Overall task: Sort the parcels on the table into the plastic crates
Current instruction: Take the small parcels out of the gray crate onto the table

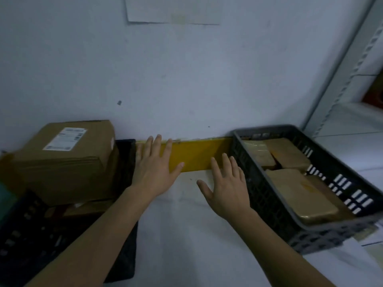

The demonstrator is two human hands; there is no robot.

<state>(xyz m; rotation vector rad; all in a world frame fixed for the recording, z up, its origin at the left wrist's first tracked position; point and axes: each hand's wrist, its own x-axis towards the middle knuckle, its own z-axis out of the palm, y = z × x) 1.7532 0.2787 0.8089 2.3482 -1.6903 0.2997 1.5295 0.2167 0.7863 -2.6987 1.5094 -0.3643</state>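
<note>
Both hands reach out over the white table [186, 235] with fingers straight and spread, holding nothing. The left hand [154, 168] lies just beside the black crate [124, 204] on the left, its fingertips over the yellow strip [196, 154] that runs along the foot of the wall; whether it touches the crate's side cannot be told. In that crate a large cardboard box [66, 160] stands proud of the rim, stacked on other parcels that are mostly hidden beneath it. A white shipping label [65, 138] with barcodes is stuck on top of the box, its print too blurred to read. The right hand [226, 187] hovers close to the near wall of the grey crate [269, 204] on the right, which sits tilted across the table's corner. Inside it lie several flat tan parcels [300, 195] wrapped in brown tape, side by side and partly overlapping, with no legible writing. A sheet of paper [172, 9] is fixed to the wall above, its text unreadable.
</note>
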